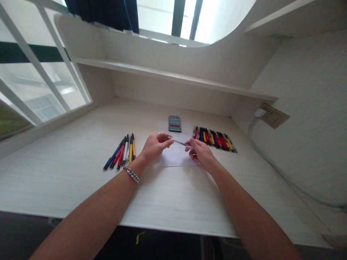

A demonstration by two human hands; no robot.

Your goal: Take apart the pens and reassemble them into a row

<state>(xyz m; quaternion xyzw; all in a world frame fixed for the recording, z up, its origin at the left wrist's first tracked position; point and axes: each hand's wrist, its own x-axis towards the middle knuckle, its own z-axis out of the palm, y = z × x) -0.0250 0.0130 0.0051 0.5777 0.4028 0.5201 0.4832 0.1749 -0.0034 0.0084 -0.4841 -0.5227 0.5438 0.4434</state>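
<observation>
A slim pen (179, 142) with a pale, see-through-looking barrel and a dark middle spans the gap between my hands. My left hand (157, 144), wearing a ring and a chain bracelet (132, 174), pinches its left end between thumb and fingers. Around the right end, the fingers of my right hand (201, 151) are closed. Both hands are above a white sheet of paper (173, 159) on the desk. Whether the pen is in separate parts I cannot tell.
Left of the paper lies a loose group of pens (121, 151) in blue, red, white and yellow. A row of many pens (215, 139) lies at the right. Behind the paper is a phone (175, 124). A cable (271, 164) runs from the wall socket (274, 115).
</observation>
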